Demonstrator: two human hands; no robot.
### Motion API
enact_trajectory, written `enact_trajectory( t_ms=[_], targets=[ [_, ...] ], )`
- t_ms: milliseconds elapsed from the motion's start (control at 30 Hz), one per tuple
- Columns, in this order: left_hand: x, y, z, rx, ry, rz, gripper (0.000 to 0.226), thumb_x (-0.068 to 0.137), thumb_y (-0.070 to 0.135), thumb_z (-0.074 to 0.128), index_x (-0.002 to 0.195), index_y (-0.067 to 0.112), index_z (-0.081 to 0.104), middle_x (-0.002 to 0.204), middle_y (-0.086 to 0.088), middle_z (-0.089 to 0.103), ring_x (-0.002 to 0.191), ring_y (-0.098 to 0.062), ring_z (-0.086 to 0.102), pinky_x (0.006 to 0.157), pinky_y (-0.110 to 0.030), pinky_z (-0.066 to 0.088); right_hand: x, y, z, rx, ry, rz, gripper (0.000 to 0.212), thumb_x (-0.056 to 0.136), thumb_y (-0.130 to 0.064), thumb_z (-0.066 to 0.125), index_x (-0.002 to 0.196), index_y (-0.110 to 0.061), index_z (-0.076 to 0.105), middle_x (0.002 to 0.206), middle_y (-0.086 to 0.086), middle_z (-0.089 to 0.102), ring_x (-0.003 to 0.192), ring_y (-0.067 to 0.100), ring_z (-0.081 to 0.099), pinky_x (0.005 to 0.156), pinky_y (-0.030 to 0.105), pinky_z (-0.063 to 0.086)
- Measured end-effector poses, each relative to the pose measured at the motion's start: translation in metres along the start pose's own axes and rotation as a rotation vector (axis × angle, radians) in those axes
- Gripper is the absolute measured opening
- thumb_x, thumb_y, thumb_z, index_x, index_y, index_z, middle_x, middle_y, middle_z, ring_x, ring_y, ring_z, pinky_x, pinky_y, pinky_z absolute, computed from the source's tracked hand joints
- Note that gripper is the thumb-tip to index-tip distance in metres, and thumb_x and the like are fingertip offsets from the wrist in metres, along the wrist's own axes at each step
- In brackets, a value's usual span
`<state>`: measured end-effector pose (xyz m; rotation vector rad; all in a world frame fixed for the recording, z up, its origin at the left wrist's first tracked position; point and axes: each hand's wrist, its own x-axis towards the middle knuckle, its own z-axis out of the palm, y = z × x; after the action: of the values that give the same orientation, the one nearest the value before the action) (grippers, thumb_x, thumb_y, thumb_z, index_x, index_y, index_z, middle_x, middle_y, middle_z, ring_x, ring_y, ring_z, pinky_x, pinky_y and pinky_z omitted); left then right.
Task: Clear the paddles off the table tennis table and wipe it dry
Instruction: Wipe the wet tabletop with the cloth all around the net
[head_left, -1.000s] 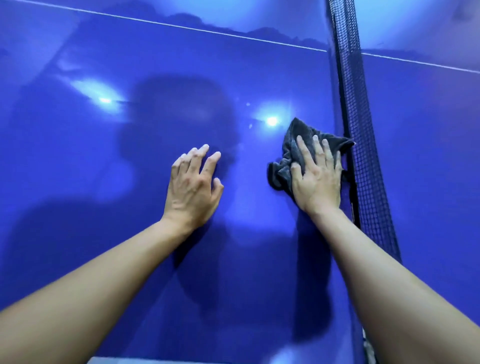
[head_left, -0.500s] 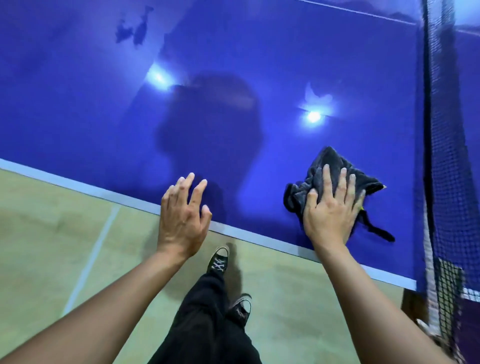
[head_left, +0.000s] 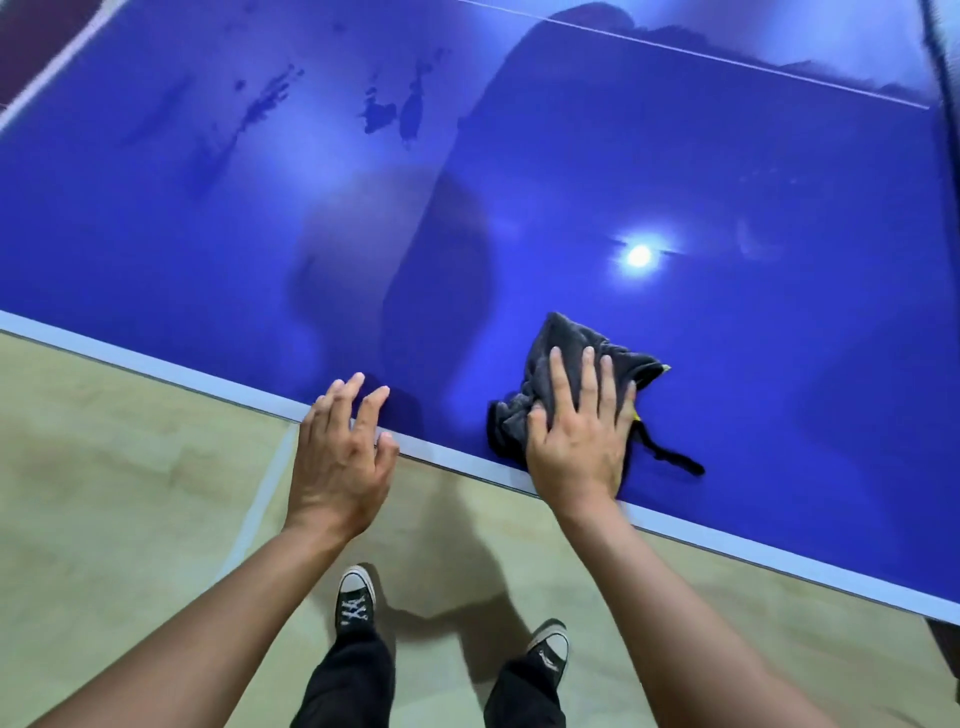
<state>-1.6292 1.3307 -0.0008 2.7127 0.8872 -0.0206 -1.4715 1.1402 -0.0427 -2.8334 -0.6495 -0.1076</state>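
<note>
The blue table tennis table (head_left: 675, 171) fills the upper part of the head view, its white near edge running from left down to the right. A crumpled dark grey cloth (head_left: 558, 343) lies on the table close to that edge. My right hand (head_left: 579, 431) presses flat on the cloth with straight fingers. My left hand (head_left: 340, 452) hovers at the table's edge with spread fingers, its fingertips over the blue surface, holding nothing. Dark wet patches (head_left: 389, 106) show on the far left of the table. No paddle is in view.
The net (head_left: 943, 78) runs along the far right edge of the view. A thin white centre line (head_left: 727, 57) crosses the table's far part. Below the table lie the beige floor (head_left: 104, 493) and my two black sneakers (head_left: 356, 597).
The cloth and my right hand have slid back from near the net toward the table's near edge. My left hand came off the surface to the edge. The view shifted left, revealing wet patches.
</note>
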Motion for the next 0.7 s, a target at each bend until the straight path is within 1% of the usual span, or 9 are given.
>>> enact_trajectory(
  t_ms=[100, 200, 333, 467, 600, 700],
  targets=[
    [0.023, -0.043, -0.018, -0.001, -0.007, 0.011, 0.053, 0.091, 0.028, 0.04, 0.137, 0.008, 0.056, 0.147, -0.019, 0.047, 0.136, -0.04, 0.042, 0.112, -0.053, 0.036, -0.002, -0.071, 0.015, 0.0, -0.027, -0.058, 0.066, 0.096, -0.041, 0.038, 0.161, -0.027, 0.031, 0.169, 0.009, 0.022, 0.158, 0.027, 0.013, 0.127, 0.056, 0.007],
    [0.047, -0.081, -0.033, 0.011, -0.043, 0.069, 0.051, 0.091, 0.026, 0.043, 0.136, 0.009, 0.056, 0.146, -0.019, 0.048, 0.135, -0.041, 0.043, 0.111, -0.053, 0.037, -0.006, -0.138, 0.027, 0.027, -0.055, -0.091, 0.068, 0.096, -0.042, 0.04, 0.162, -0.027, 0.029, 0.17, 0.009, 0.021, 0.158, 0.026, 0.011, 0.126, 0.057, 0.008],
    [0.077, -0.112, -0.046, -0.011, -0.071, 0.126, 0.05, 0.089, 0.025, 0.046, 0.135, 0.007, 0.057, 0.146, -0.02, 0.048, 0.135, -0.04, 0.044, 0.109, -0.052, 0.04, 0.006, -0.206, 0.038, 0.062, -0.095, -0.104, 0.069, 0.094, -0.042, 0.044, 0.161, -0.031, 0.03, 0.169, 0.007, 0.023, 0.158, 0.024, 0.012, 0.125, 0.058, 0.011],
    [0.109, -0.13, -0.054, -0.036, -0.057, 0.173, 0.049, 0.088, 0.023, 0.049, 0.134, 0.008, 0.058, 0.144, -0.018, 0.05, 0.133, -0.038, 0.048, 0.107, -0.051, 0.042, 0.035, -0.216, 0.043, 0.05, -0.076, -0.113, 0.068, 0.093, -0.043, 0.048, 0.159, -0.036, 0.033, 0.168, 0.002, 0.027, 0.158, 0.021, 0.014, 0.126, 0.056, 0.012],
    [0.152, -0.134, -0.055, -0.054, -0.018, 0.215, 0.047, 0.087, 0.017, 0.054, 0.132, 0.006, 0.06, 0.145, -0.02, 0.05, 0.132, -0.04, 0.049, 0.105, -0.052, 0.044, 0.078, -0.216, 0.05, 0.036, -0.083, -0.058, 0.066, 0.094, -0.045, 0.043, 0.159, -0.038, 0.03, 0.169, -0.001, 0.024, 0.158, 0.019, 0.011, 0.127, 0.054, 0.008],
    [0.19, -0.13, -0.052, -0.047, 0.018, 0.26, 0.049, 0.087, 0.016, 0.055, 0.135, 0.005, 0.059, 0.149, -0.023, 0.045, 0.135, -0.044, 0.046, 0.107, -0.054, 0.042, 0.124, -0.214, 0.056, 0.016, -0.091, -0.026, 0.066, 0.095, -0.047, 0.037, 0.16, -0.04, 0.027, 0.17, -0.002, 0.021, 0.159, 0.018, 0.008, 0.127, 0.054, 0.005]
  ],
)
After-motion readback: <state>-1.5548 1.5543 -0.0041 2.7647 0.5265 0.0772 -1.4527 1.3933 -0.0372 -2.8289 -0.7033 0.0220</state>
